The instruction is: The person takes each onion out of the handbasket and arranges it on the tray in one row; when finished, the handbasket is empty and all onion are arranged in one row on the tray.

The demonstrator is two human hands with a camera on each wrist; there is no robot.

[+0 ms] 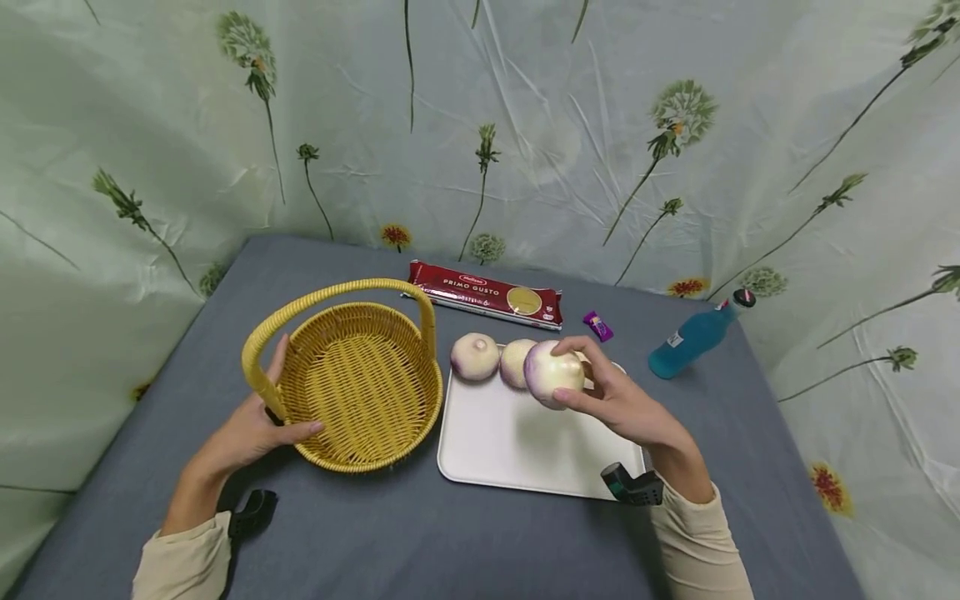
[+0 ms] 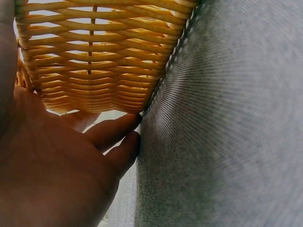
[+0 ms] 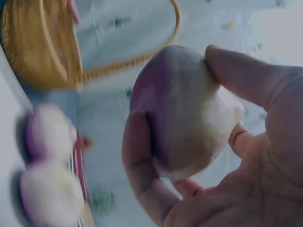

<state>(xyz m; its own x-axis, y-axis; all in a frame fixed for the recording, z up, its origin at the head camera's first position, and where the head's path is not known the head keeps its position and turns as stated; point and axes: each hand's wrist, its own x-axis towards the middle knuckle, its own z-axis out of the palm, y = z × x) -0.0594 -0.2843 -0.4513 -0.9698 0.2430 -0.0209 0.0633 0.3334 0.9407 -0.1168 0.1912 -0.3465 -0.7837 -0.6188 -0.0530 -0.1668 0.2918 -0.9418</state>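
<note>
In the head view my right hand (image 1: pixel 626 400) grips a white and purple turnip (image 1: pixel 553 373), raised over the white tray (image 1: pixel 487 454). Seen from the right wrist, thumb and fingers curl round the turnip (image 3: pixel 184 109). Two more turnips lie at the tray's far left: one turnip (image 1: pixel 475 357) in full sight, the other turnip (image 1: pixel 514 363) partly behind the held one. My left hand (image 1: pixel 251 429) holds the yellow wicker basket (image 1: pixel 360 392) at its left side, thumb over the rim. The left wrist view has the fingers (image 2: pixel 113 132) low against the woven wall, by the cloth.
Behind the tray lies a red Primo Gusto packet (image 1: pixel 487 296), with a small purple wrapped candy (image 1: pixel 597 326) to its right. A blue bottle (image 1: pixel 693 340) lies at the right. The basket's arched handle (image 1: pixel 337 292) stands up. A flowered curtain (image 1: pixel 525 167) borders the grey tabletop (image 1: pixel 390 533).
</note>
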